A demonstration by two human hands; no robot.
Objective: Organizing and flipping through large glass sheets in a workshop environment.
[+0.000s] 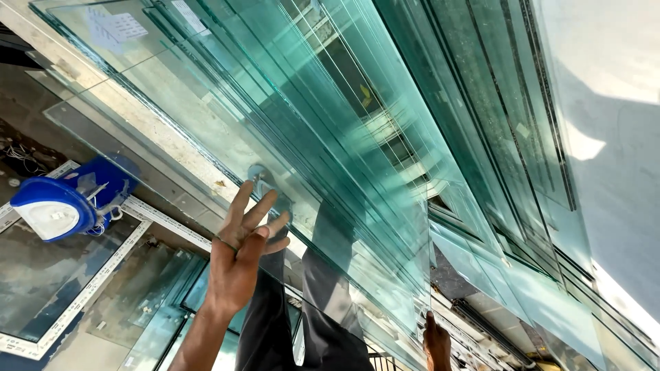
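Spread wide, the left hand (pixel 242 254) lies nearest the lens, its fingers fanned and the fingertips (pixel 258 214) resting flat on the face of the front glass sheet (pixel 227 137) – a large, greenish pane that leans as the outermost of a stack of glass sheets (pixel 385 137) slanting away up the frame. Nothing is pinched in this hand; it only presses. Lower down, the right hand (pixel 436 342) sits at the bottom edge of the sheets, fingers pointing up along a pane edge; whether it grips that edge or merely steadies it cannot be told.

Behind the left arm stand dark trouser legs (pixel 302 316), seen partly through the glass. Off to the left a blue and white tool (pixel 62 203) rests on a white-framed panel (pixel 75 275) near the ground.

Judging from this, the main hazard is the pane itself – held by flat contact alone, it could slide or tip outward if the palm slips on the smooth surface. Bare skin near raw edges invites a cut, chiefly at the right hand. A pane swinging free might strike its neighbours and crack.
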